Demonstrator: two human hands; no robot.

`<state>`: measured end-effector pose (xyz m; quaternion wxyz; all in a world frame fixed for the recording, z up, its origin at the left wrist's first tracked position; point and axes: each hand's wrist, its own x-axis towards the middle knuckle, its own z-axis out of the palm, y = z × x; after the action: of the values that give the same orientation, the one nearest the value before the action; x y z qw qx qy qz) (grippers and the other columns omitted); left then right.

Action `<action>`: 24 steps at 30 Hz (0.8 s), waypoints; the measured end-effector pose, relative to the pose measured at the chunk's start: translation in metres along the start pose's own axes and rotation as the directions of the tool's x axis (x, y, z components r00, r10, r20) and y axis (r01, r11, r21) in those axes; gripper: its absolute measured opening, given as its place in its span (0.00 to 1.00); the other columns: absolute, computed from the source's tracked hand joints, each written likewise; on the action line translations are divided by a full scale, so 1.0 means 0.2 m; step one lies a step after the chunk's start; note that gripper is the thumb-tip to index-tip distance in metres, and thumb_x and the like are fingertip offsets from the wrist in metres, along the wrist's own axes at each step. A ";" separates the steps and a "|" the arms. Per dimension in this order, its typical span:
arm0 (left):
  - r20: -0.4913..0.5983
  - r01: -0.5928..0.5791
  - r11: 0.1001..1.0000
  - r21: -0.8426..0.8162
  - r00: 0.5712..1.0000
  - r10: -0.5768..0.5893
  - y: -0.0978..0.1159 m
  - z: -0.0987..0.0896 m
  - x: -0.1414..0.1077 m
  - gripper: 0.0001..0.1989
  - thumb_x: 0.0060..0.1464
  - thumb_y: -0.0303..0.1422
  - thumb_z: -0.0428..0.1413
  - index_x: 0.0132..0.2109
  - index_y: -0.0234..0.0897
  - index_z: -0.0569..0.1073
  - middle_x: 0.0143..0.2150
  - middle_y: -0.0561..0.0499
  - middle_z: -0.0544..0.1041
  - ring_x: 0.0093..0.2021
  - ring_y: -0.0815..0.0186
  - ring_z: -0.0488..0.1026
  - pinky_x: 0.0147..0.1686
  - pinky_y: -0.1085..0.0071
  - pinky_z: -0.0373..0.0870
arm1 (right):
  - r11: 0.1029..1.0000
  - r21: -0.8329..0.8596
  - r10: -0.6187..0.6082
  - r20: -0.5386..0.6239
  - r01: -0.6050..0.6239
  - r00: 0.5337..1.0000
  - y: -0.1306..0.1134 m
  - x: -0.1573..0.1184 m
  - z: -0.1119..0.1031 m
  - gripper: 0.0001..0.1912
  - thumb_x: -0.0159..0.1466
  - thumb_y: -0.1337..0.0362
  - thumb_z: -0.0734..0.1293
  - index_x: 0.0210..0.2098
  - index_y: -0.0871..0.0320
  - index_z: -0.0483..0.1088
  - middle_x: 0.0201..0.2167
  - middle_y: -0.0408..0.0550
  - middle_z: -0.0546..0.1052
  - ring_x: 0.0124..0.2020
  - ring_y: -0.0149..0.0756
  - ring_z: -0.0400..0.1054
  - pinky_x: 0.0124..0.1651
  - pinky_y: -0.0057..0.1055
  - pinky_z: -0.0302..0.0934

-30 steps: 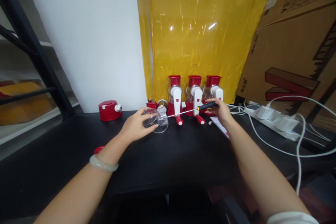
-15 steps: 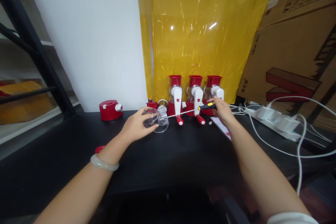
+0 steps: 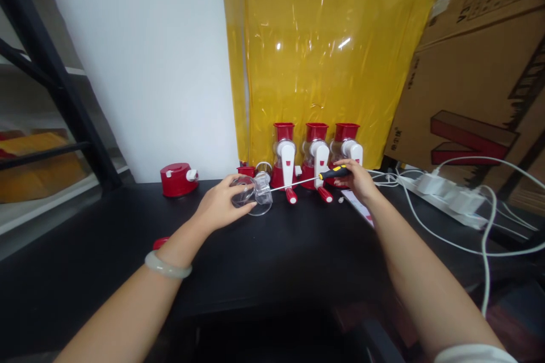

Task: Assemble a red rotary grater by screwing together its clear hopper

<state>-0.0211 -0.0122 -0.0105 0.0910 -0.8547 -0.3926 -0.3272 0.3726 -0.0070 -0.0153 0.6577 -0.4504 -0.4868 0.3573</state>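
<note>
Both arms reach forward, left hand [image 3: 222,202] curled in a grasp, right hand [image 3: 359,180] closed, palm down

Small assembly or storeroom workbench: a black tabletop [image 3: 272,244] carries three identical red-and-white hand-crank appliances [image 3: 315,153] in a row, backed by yellow plastic sheeting [image 3: 323,51], stacked brown cardboard cartons [image 3: 477,68], a white power strip [image 3: 447,195] and black metal shelving [image 3: 51,85].

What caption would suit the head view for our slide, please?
Left hand steadies a clear plastic part while the right hand drives a screwdriver into it.
</note>
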 end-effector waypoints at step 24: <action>0.019 -0.005 1.000 -0.012 1.000 0.005 0.01 -0.01 0.00 0.19 0.57 0.45 0.62 0.54 0.46 0.79 0.61 0.46 0.72 0.53 0.53 0.77 0.52 0.55 0.76 | 0.996 0.039 -0.082 -0.083 0.085 0.993 0.05 0.03 0.00 0.18 0.54 0.49 0.72 0.35 0.55 0.70 0.29 0.41 0.74 0.23 0.30 0.71 0.25 0.29 0.69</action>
<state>-0.0200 -0.0136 -0.0093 0.0829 -0.8594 -0.3892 -0.3212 0.3731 0.0012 -0.0220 0.7006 -0.4298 -0.4705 0.3210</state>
